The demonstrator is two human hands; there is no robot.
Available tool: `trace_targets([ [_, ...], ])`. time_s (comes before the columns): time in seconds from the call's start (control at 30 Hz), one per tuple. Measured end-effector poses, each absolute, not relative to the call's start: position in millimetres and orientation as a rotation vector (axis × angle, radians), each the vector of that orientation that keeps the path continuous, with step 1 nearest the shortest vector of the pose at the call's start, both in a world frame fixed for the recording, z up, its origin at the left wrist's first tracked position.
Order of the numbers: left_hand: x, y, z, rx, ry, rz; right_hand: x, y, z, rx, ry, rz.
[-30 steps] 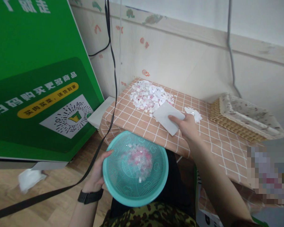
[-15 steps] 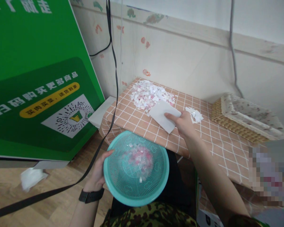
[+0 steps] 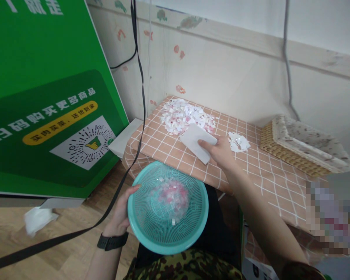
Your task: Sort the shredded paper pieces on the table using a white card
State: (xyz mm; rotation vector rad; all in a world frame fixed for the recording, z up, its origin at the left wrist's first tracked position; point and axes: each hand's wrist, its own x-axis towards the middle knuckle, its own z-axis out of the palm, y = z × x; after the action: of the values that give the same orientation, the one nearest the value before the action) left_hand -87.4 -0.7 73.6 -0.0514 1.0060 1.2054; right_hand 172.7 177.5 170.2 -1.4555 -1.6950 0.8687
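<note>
My left hand [image 3: 123, 210] grips the rim of a teal plastic colander [image 3: 192, 229], thumb over the edge, holding it just below the table's front edge. Inside lie white and pink paper scraps [image 3: 172, 196]. On the table, my right hand [image 3: 220, 149] is closed on a flat white card [image 3: 196, 143], thumb on top and the other fingers hidden. The card's far edge touches or nearly touches a large heap of white and pink paper scraps [image 3: 185, 116]. Right of that hand lies a smaller pile of white scraps [image 3: 238, 142].
A brown checked cloth [image 3: 268, 182] covers the table against the wall. A lined wicker basket [image 3: 297, 153] stands at its right. To the left are a green sign [image 3: 46, 77] and a hanging black strap [image 3: 116, 194]. A white bag [image 3: 39, 219] lies on the floor.
My right hand has moved the white card slightly left, towards the large heap. My left hand and the colander have stayed in place.
</note>
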Motion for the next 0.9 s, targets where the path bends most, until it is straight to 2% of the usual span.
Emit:
trace_targets([
  [0.37, -89, -1, 73, -0.058, 1.007, 1.203, 159, 181, 201, -1.525, -2.063, 0.454],
  [0.67, -87, 0, 74, -0.051, 1.032, 1.206, 174, 196, 232, -1.486, -2.168, 0.56],
  [0.9, -89, -2, 70, -0.054, 1.017, 1.225, 193, 200, 241, -1.48, -2.266, 0.953],
])
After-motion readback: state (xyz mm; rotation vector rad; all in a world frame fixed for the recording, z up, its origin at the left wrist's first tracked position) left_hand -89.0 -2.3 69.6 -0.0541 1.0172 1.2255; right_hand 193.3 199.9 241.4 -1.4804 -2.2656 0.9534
